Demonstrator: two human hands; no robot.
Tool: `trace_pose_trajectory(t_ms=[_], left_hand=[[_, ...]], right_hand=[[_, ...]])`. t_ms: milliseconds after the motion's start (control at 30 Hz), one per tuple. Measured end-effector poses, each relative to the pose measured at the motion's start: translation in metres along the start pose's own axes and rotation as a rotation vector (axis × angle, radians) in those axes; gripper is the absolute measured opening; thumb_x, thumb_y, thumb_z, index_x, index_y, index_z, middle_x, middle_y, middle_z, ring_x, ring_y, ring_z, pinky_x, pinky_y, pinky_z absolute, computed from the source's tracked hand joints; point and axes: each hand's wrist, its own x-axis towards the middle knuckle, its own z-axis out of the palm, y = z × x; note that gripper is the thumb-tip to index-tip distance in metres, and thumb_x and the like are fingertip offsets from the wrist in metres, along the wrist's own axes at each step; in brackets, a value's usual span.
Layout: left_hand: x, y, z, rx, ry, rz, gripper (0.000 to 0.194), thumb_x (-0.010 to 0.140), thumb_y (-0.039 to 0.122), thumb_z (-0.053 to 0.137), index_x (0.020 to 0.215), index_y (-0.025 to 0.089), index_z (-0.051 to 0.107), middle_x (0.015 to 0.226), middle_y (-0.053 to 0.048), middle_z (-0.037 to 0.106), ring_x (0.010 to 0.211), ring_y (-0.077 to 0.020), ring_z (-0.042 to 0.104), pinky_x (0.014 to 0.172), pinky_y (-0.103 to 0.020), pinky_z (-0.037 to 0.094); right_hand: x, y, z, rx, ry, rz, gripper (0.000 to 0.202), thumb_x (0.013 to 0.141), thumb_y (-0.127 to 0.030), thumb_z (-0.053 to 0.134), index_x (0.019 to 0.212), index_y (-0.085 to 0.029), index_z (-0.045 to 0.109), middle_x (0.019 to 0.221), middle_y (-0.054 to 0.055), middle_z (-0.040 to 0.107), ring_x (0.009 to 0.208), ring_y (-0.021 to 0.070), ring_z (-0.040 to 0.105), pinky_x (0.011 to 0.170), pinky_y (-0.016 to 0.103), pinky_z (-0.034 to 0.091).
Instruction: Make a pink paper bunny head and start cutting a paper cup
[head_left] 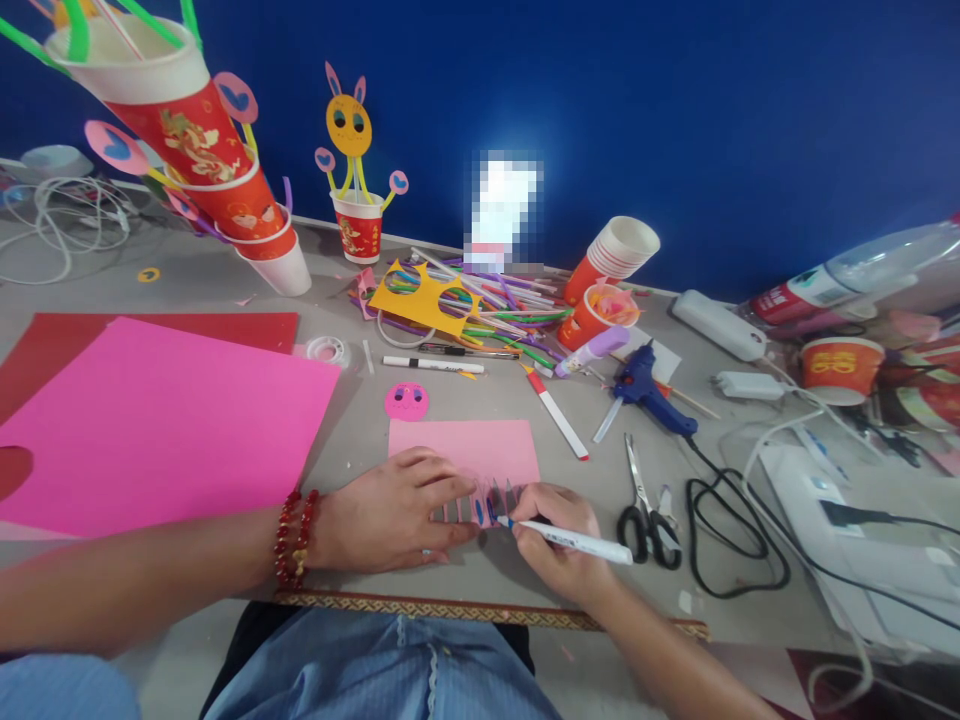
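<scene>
A light pink sheet of paper [465, 445] lies in front of me, its near edge cut into pointed strips with blue marks on them. My left hand [397, 505] rests flat across the paper's near left part, fingers spread. Gripped in my right hand [559, 535] is a white marker [577, 542], its blue tip at one of the strips. Just beyond the paper sits a small round pink face cutout [407, 401] with drawn eyes. Black-handled scissors [641, 515] lie to the right of my right hand.
Large pink paper [202, 420] covers the left, over red paper [247, 328]. Stacked cups [202, 140] and a cup figure [358, 225] stand behind. A blue glue gun [649, 390], its black cable, a power strip and a bottle [817, 290] occupy the right.
</scene>
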Motion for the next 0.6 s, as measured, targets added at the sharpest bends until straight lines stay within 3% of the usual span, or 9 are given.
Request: trace_pose_trajectory(t_ms=[600], left_hand=[[0.0003, 0.0, 0.0001, 0.0, -0.003, -0.01, 0.036, 0.093, 0.047, 0.053, 0.126, 0.034, 0.058, 0.139, -0.008, 0.05, 0.121, -0.0255, 0.048, 0.105, -0.044, 0.032]], right_hand=[[-0.0005, 0.002, 0.0014, -0.007, 0.034, 0.03, 0.015, 0.075, -0.012, 0.048, 0.064, -0.022, 0.053, 0.053, -0.004, 0.054, 0.048, 0.0126, 0.049, 0.05, 0.024, 0.037]])
